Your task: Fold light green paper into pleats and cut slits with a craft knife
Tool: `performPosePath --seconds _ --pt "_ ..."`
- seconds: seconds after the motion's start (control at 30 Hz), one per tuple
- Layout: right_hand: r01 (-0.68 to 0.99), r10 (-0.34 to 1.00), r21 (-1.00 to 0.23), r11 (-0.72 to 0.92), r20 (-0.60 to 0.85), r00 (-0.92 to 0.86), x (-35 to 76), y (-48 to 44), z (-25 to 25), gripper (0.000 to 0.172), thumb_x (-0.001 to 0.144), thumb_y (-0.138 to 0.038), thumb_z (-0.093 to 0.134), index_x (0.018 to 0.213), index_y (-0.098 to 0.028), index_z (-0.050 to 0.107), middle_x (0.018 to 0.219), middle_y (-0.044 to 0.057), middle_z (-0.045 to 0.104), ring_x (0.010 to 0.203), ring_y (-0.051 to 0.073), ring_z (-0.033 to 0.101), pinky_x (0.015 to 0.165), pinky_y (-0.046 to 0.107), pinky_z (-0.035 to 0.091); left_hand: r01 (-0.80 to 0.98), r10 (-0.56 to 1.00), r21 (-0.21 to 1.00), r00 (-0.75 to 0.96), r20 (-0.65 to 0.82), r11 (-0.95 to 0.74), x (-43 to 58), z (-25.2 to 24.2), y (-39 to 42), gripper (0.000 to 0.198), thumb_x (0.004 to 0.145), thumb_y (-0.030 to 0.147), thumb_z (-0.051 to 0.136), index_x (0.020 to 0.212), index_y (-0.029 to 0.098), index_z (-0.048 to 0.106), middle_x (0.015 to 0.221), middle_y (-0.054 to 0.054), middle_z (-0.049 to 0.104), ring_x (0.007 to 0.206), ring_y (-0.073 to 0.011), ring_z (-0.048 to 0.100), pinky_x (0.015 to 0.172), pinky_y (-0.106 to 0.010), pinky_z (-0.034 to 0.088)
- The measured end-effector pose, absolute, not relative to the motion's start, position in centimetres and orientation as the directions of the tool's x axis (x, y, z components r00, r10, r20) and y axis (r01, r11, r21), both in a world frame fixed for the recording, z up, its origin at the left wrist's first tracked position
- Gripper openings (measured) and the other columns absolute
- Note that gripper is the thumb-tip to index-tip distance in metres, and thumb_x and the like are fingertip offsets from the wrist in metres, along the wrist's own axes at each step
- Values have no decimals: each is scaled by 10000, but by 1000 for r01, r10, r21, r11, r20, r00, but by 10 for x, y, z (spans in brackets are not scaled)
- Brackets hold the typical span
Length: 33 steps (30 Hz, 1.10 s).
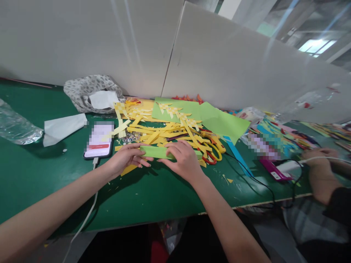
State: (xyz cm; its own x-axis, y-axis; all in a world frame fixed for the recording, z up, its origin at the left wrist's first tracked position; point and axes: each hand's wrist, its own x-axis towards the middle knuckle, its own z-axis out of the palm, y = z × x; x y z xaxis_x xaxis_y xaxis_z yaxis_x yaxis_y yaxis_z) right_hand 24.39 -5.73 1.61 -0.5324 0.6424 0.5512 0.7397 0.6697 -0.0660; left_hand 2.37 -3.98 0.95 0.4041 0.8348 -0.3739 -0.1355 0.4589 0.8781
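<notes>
A light green folded paper strip (155,151) lies level between my hands, just above the table's yellow scraps. My left hand (127,159) pinches its left end, with the other fingers loosely curled. Around the strip's right part, my right hand (182,160) has its fingers on top and thumb below; the strip's far end sticks out past it. Beyond my hands is a heap of yellow paper strips (153,137). Several woven yellow paper pieces (171,109) rest on green paper sheets (222,122). Yellow-handled scissors (218,151) and a yellow glue gun (219,142) lie right of the heap.
A charging phone (98,140) lies on the green table (131,204) at left, near a white tissue (64,128) and a spotted cloth bag (91,87). To the right are a blue strip (237,155), a black cord and another person's hands (319,155). Grey panels (219,58) stand behind.
</notes>
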Motion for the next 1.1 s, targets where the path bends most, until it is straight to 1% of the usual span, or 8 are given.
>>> performPosePath --seconds 0.1,0.23,0.43,0.57,0.7,0.83,0.93,1.1 --pt "748 650 -64 660 548 -527 247 -57 17 81 804 -228 629 816 -202 554 970 70 710 914 214 637 930 393 382 -158 832 863 396 -389 479 22 10 -38 285 811 119 564 1093 90 590 825 -127 746 632 -157 703 528 -197 513" --pt "765 670 -94 637 558 -490 253 -55 19 101 767 -184 618 843 -214 559 962 46 721 895 205 646 963 402 376 -172 801 825 408 -438 538 19 10 -33 290 819 93 535 1103 100 597 811 -108 748 617 -140 699 524 -181 520" --pt "774 680 -122 622 574 -456 259 -51 24 101 747 -123 594 764 -221 574 927 24 723 892 208 635 968 409 368 -162 766 796 436 -472 583 11 9 -25 343 802 88 540 1137 110 607 808 -97 750 622 -135 698 533 -178 528" --pt "766 697 -20 643 431 -574 257 -50 23 33 784 -187 642 758 -188 622 872 57 687 845 219 576 824 373 408 -111 776 829 435 -456 549 8 6 -24 326 804 97 529 1115 109 623 826 -108 750 654 -147 704 545 -192 532" --pt "754 738 -26 656 231 -634 257 -51 19 90 806 -252 666 781 -165 669 797 61 646 771 197 548 709 325 411 -38 776 849 429 -462 527 9 4 -23 327 802 119 533 1110 115 640 797 -114 749 663 -166 708 562 -216 539" --pt "737 720 -47 675 260 -643 254 -55 20 202 820 -305 658 941 -143 662 876 81 651 826 208 562 744 327 427 -31 782 852 417 -464 522 10 3 -22 336 804 116 539 1129 128 625 796 -110 750 662 -163 711 563 -209 544" --pt "737 718 -38 675 260 -645 250 -59 19 117 873 -221 572 895 -137 650 846 84 642 806 196 567 719 311 427 -33 784 854 416 -461 520 10 4 -23 332 805 115 543 1130 131 612 792 -106 751 662 -162 715 562 -204 549" --pt "765 759 -55 641 192 -622 247 -60 14 157 877 -146 526 771 -152 642 742 58 616 725 174 562 618 284 387 49 768 864 435 -470 501 11 4 -25 303 795 159 566 1095 142 606 869 -113 751 701 -180 722 576 -221 549"
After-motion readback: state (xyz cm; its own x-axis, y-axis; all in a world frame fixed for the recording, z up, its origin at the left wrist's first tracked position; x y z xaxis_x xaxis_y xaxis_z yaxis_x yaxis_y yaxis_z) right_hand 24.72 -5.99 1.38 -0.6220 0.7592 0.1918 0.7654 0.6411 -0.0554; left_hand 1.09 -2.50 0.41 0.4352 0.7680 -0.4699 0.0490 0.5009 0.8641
